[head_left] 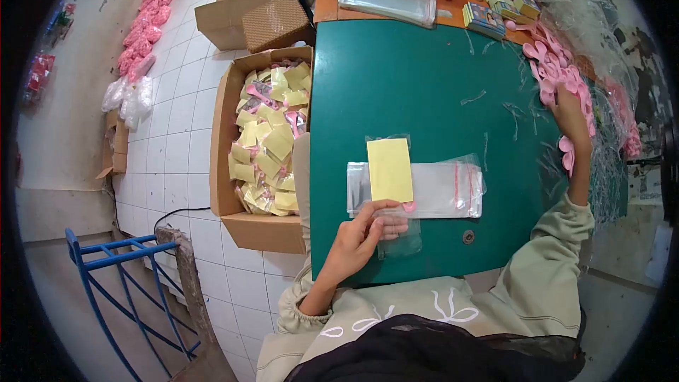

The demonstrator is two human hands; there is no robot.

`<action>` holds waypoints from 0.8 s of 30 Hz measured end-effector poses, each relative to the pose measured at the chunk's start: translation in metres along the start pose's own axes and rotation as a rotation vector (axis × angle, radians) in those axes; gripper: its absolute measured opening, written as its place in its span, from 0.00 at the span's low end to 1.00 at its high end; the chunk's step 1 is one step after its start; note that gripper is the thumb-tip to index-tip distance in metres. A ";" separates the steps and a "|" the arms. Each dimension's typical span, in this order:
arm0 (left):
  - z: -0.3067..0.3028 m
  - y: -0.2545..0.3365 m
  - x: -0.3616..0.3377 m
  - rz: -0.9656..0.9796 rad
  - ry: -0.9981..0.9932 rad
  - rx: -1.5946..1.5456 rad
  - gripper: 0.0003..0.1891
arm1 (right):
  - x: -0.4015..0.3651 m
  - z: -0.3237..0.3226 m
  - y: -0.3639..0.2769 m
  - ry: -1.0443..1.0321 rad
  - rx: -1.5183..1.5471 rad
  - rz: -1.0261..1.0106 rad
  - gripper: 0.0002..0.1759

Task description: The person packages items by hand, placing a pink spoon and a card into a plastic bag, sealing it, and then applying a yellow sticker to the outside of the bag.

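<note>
My left hand (359, 240) is at the near edge of the green table, its fingers closed on a clear plastic bag (403, 244). The bag holds a yellow card (390, 170), and a bit of pink shows at the card's lower edge. Beneath it lies a stack of clear plastic bags (445, 189) with pink-lined flaps to the right. Stretched out to the far right, my right hand (568, 112) reaches into a heap of pink plastic spoons (552, 64). Its fingertips are among the spoons and partly hidden.
Left of the green table (403, 78), a cardboard box (262, 232) holds many packed yellow cards with pink spoons. More clear bags (387, 3) and small printed boxes (484, 20) are at the back. Plastic scraps lie on the right side. A blue metal frame (120, 247) stands at left.
</note>
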State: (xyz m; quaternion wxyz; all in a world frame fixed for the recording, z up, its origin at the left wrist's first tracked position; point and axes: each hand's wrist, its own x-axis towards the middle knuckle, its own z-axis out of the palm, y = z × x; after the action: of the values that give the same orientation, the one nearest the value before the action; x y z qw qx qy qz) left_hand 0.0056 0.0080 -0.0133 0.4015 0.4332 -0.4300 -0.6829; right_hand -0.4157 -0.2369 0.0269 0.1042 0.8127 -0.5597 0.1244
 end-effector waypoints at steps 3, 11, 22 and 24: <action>-0.002 -0.008 -0.001 -0.024 -0.024 -0.064 0.17 | -0.031 -0.035 -0.040 -0.116 -0.514 0.235 0.14; -0.001 0.004 -0.008 -0.001 -0.011 -0.028 0.16 | -0.088 -0.036 -0.266 -0.349 0.890 -0.295 0.23; -0.006 0.015 -0.015 0.082 0.165 0.418 0.07 | -0.092 -0.025 -0.267 -0.317 1.049 -0.268 0.09; -0.008 0.016 -0.013 0.108 0.185 0.540 0.08 | -0.093 -0.027 -0.265 -0.348 1.065 -0.211 0.08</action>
State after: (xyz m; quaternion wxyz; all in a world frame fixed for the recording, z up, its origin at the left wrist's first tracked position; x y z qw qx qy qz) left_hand 0.0195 0.0130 0.0032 0.3447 0.5613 -0.5804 -0.4789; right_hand -0.2016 -0.0527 0.0143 -0.4018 0.8131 -0.3443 0.2424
